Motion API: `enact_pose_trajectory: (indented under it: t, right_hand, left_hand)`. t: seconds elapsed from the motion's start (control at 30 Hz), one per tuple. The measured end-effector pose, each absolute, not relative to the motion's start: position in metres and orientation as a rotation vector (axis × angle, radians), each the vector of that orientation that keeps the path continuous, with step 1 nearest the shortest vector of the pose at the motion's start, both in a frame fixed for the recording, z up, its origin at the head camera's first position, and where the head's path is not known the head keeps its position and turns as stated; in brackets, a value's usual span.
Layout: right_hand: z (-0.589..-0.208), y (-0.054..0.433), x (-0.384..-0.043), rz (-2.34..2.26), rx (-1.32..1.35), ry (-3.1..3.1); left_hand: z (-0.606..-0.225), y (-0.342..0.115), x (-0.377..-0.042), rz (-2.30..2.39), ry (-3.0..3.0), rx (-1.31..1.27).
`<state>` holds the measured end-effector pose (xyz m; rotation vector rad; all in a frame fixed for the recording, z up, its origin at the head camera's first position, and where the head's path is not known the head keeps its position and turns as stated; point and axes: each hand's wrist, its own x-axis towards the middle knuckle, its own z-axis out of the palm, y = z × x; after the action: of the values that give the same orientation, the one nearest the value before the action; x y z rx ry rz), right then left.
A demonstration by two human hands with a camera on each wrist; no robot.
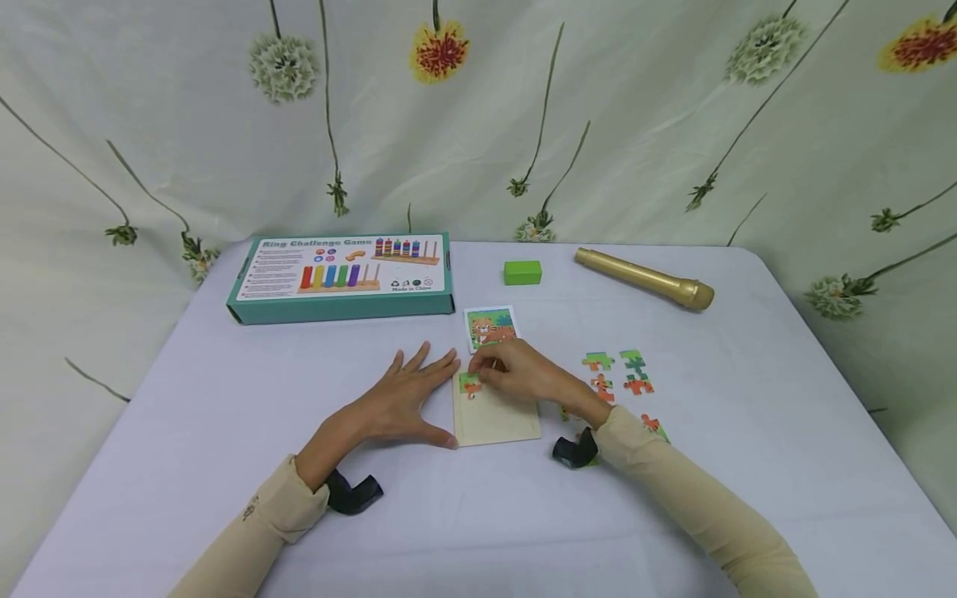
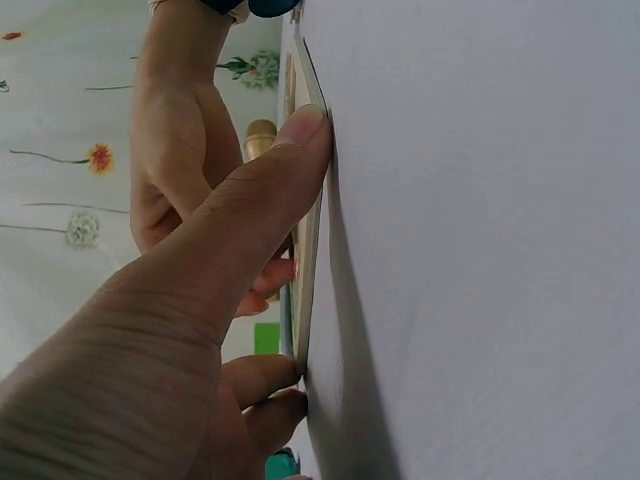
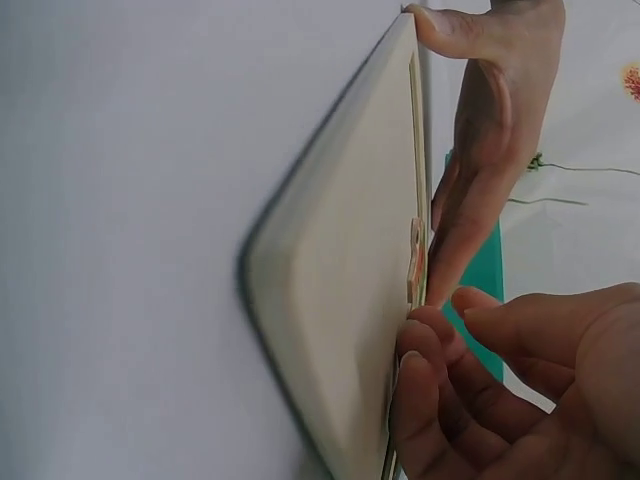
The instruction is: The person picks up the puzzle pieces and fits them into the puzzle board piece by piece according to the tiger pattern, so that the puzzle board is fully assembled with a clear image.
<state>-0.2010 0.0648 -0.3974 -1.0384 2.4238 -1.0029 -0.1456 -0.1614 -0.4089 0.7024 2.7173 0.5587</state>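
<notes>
Pale wood forms the flat, straight-edged puzzle board [image 1: 497,422] on the white-clothed tabletop [image 1: 434,540]. In the head view, its side edges are pointed away from the person; its longer axis cannot be told, the far edge being partly covered by the right hand [image 1: 519,371]. A green-and-orange jigsaw section [image 1: 468,381] is seated at its far left. In the left wrist view, the board's corners are touched by the left hand's [image 1: 402,404] spread fingers and thumb. In the right wrist view, the right fingers are bent together over the board; whether anything is pinched cannot be told.
</notes>
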Motion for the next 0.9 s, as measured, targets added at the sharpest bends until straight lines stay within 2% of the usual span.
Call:
enact_pose_trajectory:
  t: [0.33, 0.9]
  right_hand:
    - [-0.386, 0.1, -0.209, -1.123, -1.016, 2.439]
    - [-0.383, 0.197, -0.213, -1.103, -0.658, 2.676]
  left_hand:
    - [-0.409, -0.16, -0.145, 0.544, 2.715, 0.688]
    - [-0.41, -0.161, -0.145, 0.577, 2.697, 0.753]
